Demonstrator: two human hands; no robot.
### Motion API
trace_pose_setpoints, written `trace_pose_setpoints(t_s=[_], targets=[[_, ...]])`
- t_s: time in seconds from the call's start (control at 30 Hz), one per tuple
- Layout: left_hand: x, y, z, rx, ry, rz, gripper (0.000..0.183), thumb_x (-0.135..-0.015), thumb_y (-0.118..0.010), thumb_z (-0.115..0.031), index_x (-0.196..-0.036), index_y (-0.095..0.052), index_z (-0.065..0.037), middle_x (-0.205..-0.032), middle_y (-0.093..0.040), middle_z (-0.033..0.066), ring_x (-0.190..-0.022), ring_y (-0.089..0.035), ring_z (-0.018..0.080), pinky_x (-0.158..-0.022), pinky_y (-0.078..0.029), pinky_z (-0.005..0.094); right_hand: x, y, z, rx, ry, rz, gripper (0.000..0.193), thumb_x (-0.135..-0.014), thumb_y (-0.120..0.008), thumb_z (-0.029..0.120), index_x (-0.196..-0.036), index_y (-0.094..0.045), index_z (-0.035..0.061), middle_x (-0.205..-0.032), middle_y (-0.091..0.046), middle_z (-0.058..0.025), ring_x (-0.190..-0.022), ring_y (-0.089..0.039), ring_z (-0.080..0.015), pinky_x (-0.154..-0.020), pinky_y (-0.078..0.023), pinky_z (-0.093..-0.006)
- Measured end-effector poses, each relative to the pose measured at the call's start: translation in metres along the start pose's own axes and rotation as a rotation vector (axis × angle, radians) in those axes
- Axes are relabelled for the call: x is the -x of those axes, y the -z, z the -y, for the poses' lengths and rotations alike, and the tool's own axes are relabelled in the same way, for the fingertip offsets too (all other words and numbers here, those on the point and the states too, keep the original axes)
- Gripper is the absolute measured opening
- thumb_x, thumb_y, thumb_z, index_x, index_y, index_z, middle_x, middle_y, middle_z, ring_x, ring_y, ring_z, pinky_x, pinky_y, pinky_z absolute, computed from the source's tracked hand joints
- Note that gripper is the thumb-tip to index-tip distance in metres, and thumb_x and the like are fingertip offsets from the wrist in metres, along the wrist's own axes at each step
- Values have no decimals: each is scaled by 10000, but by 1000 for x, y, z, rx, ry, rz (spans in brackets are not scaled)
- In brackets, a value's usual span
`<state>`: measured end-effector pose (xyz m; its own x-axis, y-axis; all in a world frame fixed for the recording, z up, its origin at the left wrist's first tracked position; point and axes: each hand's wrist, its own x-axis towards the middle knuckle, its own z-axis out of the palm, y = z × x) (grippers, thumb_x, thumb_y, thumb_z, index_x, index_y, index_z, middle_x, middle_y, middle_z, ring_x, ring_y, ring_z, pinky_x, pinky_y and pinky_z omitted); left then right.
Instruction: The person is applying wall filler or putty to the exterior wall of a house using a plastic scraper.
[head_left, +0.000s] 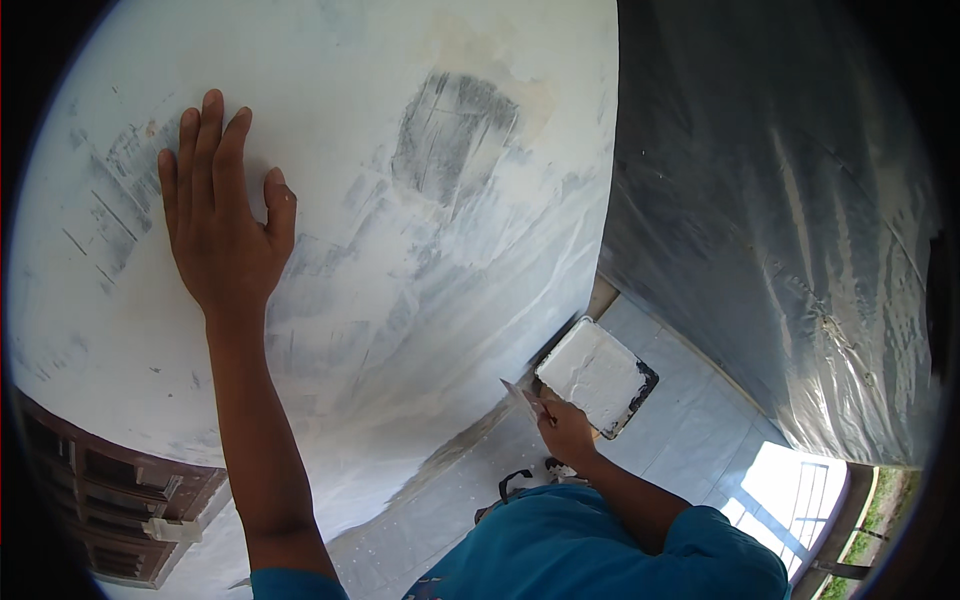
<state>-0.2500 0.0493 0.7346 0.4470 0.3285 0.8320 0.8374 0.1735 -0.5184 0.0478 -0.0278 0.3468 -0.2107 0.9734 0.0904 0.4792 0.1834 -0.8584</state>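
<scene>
My left hand (225, 215) lies flat against a pale wall (330, 130), palm toward the surface, fingers extended and thumb held apart. White smears and grey patches mark the wall, with one large dark grey patch (455, 138) to the right of that hand. Low down, close to the wall's foot, my right hand (568, 437) is closed around a putty knife (521, 402), its flat blade angled up and left. Just beyond the right hand sits a black-edged square tray (648, 388) holding a spread of white putty (592, 372). The knife's handle is mostly hidden by my fingers.
Dark plastic sheeting (740, 200) hangs along the right side. A brown wooden frame with panes (120, 490) stands at lower left. Grey tiled floor (690, 400) shows white specks and a sunlit patch (780, 495) near an opening with greenery outside.
</scene>
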Motion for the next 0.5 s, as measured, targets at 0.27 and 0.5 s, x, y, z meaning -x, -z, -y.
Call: trace_pose_setpoints(t_s=[0.27,0.5], targets=[[153,3,-89,456,160,195,469,-956,-531,-255,-1391,-526,-77,-1565,-399,167,-1496,-268,390,-1187,-88,627,31,-5,-173,-62,-628,-291,254,-880,-624,250,-883,-709,11,-748,-703,-163,-708,-697,-285,-655,-523,-414],[305,22,-229,916,463,621,465,-891,-564,-97,-1349,-544,-24,-1541,-426,177,-1481,-311,362,-1208,-212,548,23,-7,-256,285,-686,-210,321,-985,-535,344,-952,-628,39,-900,-690,-237,-883,-656,-456,-735,-516,-528]])
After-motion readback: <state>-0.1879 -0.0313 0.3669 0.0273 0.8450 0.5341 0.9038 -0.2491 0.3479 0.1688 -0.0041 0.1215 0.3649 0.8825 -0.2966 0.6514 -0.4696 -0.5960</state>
